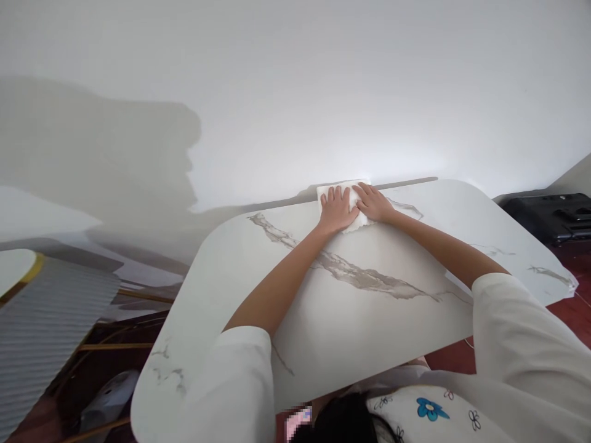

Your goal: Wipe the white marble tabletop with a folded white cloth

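In the head view, the white, squarish cloth or tissue (359,224) lies directly under both hands at the white, grey-veined tabletop's (240,264) far edge. The left hand (337,210) covers its left side, the right hand (375,204) its right, both spread flat; neither is clearly nearer.

"What is the person wearing?"
"A white top (401,406) with loose sleeves: left sleeve (244,381) and right sleeve (517,326) both end in a plain hem."
"Any pattern?"
"A blue flower (431,408) on the front, with smaller outlined flowers (474,420) around it."
"And the hair (341,423)?"
"Black, partly in view."
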`<state>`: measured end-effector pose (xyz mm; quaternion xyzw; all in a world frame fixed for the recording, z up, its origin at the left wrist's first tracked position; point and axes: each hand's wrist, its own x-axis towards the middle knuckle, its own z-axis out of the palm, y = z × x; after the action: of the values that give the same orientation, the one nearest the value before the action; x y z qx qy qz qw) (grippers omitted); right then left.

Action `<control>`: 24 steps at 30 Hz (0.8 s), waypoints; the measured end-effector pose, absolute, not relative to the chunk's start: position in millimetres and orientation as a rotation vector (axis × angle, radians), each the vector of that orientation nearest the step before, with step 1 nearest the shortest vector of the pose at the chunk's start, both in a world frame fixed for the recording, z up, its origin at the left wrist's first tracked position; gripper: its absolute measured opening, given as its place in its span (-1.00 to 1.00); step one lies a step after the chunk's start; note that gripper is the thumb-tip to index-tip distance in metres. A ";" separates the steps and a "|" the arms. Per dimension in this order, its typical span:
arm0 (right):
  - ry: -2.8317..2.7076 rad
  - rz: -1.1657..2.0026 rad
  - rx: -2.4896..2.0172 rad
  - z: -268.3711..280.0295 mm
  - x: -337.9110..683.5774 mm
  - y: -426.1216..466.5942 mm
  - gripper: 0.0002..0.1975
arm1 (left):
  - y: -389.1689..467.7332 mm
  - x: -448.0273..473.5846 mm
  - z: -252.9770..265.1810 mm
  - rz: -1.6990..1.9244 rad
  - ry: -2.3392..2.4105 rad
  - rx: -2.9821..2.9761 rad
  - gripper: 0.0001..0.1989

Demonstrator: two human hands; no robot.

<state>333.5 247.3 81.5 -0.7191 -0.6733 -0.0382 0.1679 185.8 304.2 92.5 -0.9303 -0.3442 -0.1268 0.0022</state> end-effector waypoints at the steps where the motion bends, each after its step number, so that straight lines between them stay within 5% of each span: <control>1: -1.923 -0.119 -2.045 80.9 334.1 246.4 -0.44 | 302.8 185.6 92.6 -0.396 -1.080 -2.911 -0.36; 24: -1.917 -0.055 -2.122 82.6 314.5 57.8 -0.42 | 130.4 160.9 94.4 -0.402 -0.990 -3.028 -0.36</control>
<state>314.5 57.8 82.6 -0.7345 -0.6637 -0.0191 0.1403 160.9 130.4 94.4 -0.9425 -0.3080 -0.1250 -0.0345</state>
